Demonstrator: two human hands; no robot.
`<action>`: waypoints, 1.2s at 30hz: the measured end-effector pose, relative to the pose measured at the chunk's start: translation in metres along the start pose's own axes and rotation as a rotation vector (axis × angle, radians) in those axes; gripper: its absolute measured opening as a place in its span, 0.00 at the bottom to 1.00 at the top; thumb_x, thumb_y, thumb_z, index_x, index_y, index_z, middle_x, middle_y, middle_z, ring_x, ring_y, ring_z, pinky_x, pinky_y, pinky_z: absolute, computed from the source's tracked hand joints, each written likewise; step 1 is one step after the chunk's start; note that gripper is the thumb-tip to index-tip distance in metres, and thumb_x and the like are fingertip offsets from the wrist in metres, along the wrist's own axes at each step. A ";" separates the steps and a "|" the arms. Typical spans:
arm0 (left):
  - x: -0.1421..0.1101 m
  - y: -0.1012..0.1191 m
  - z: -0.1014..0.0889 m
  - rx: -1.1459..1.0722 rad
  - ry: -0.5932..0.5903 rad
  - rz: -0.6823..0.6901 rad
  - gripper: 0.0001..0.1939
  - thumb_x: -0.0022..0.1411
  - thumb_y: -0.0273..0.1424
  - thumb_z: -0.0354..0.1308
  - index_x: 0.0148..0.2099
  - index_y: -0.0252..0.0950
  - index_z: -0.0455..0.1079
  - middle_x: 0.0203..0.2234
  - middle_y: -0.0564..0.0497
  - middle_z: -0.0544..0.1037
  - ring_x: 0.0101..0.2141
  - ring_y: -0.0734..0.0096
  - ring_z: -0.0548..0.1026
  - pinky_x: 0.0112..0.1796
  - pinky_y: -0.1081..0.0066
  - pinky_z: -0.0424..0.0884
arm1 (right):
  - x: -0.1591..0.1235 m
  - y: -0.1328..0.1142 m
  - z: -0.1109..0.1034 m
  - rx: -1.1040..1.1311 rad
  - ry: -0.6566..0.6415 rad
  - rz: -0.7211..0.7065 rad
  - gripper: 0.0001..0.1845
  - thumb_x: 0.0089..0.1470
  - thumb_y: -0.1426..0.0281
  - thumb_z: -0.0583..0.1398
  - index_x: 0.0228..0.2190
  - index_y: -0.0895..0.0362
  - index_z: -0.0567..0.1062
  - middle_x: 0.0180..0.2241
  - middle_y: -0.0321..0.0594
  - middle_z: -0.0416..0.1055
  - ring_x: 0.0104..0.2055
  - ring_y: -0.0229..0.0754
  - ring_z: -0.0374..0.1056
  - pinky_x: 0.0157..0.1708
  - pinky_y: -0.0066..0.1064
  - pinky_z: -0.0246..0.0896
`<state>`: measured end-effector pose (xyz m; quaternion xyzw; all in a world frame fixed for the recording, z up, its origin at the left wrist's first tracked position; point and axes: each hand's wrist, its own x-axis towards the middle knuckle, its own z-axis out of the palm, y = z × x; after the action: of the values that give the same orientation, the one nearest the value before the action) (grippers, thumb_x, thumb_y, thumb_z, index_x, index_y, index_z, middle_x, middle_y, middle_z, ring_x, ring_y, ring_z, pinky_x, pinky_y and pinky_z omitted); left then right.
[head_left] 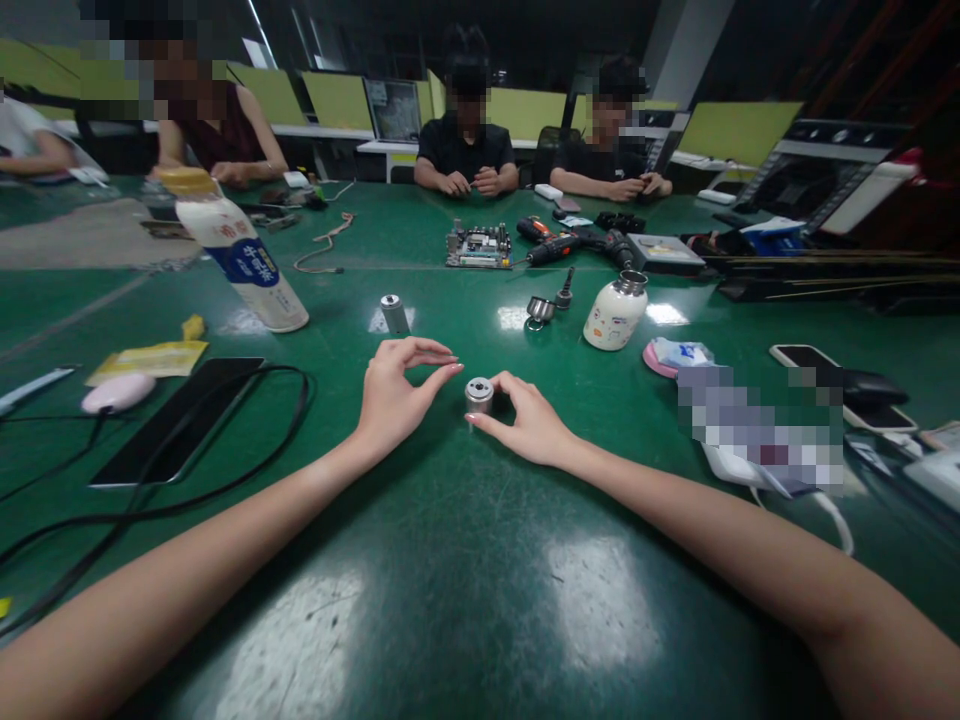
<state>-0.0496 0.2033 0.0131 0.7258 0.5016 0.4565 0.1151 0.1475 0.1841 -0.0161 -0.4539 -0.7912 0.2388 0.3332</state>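
My right hand (534, 420) has its thumb and fingers curled around a short silver metal cylinder (479, 396), which stands upright on the green table and looks like a small motor. Its flat top face carries a dark centre and small holes. Just to the left, my left hand (405, 390) is held with fingers stretched and thumb apart, nothing between them and not touching the cylinder. Beyond the left hand stands a taller grey cylinder (394, 314) with a small tip on top.
A white drink bottle (244, 260), black tablet (180, 420) and cables lie left. A cream flask (616, 312), its steel lid (540, 310) and a phone (840, 385) are right. Farther back are a circuit board (478, 246), power drills (559, 243) and several seated people.
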 end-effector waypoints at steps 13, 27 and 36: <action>-0.012 0.019 0.005 -0.224 -0.081 0.032 0.09 0.60 0.35 0.64 0.41 0.38 0.73 0.38 0.46 0.80 0.42 0.60 0.81 0.48 0.59 0.75 | -0.001 -0.001 0.001 -0.021 0.013 -0.007 0.15 0.56 0.60 0.64 0.39 0.54 0.68 0.40 0.39 0.73 0.43 0.45 0.68 0.44 0.37 0.59; -0.012 0.019 0.004 -0.131 -0.038 0.039 0.09 0.63 0.37 0.60 0.42 0.38 0.72 0.38 0.47 0.81 0.44 0.58 0.79 0.50 0.55 0.70 | -0.001 0.001 0.002 -0.012 0.018 -0.026 0.15 0.56 0.60 0.64 0.40 0.54 0.68 0.41 0.39 0.74 0.43 0.45 0.69 0.45 0.38 0.59; -0.011 0.024 0.001 -0.132 -0.093 0.066 0.11 0.68 0.38 0.54 0.48 0.39 0.71 0.34 0.49 0.83 0.46 0.58 0.79 0.55 0.54 0.63 | 0.000 0.000 0.002 -0.010 0.013 -0.023 0.16 0.56 0.59 0.64 0.41 0.54 0.68 0.41 0.40 0.74 0.44 0.46 0.69 0.45 0.39 0.59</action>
<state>-0.0345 0.1828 0.0215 0.7530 0.4404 0.4581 0.1709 0.1465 0.1839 -0.0177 -0.4479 -0.7954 0.2282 0.3386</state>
